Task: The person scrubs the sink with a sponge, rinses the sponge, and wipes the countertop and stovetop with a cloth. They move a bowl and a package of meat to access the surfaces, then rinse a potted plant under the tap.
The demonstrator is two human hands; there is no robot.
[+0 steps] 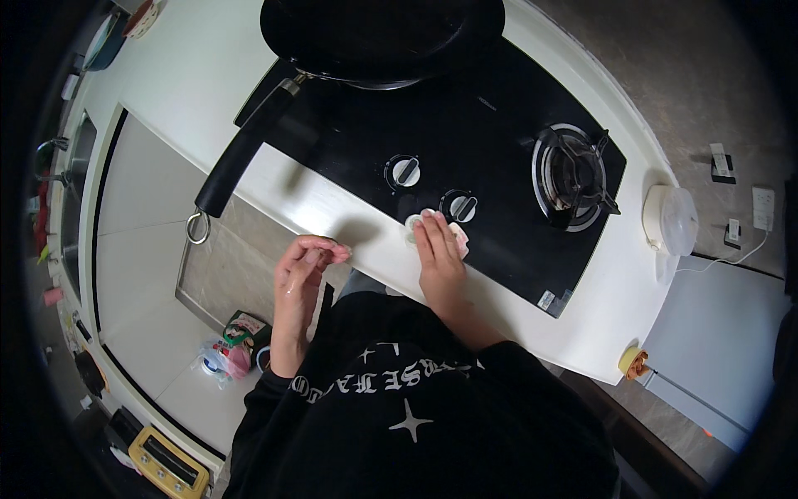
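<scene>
My right hand (441, 262) lies with its fingers flat over a pale, crumpled cloth (462, 240). The cloth rests at the front edge of the black glass gas cooktop (349, 131), just below two control knobs (406, 171). Much of it is hidden under my fingers. My left hand (299, 271) hovers in front of the white countertop (268, 181), loosely curled, wet-looking and with nothing visible in it. A black wok (380, 37) sits on the left burner, its long black handle (240, 153) jutting past the counter's front edge.
On the right is a bare burner with a pan support (576, 178). A lidded cream container (670, 219) stands at the counter's right end. Left, a sink (75, 206) is set in the counter. Bags (234, 355) lie on the floor; a yellow toaster (168, 465) stands lower left.
</scene>
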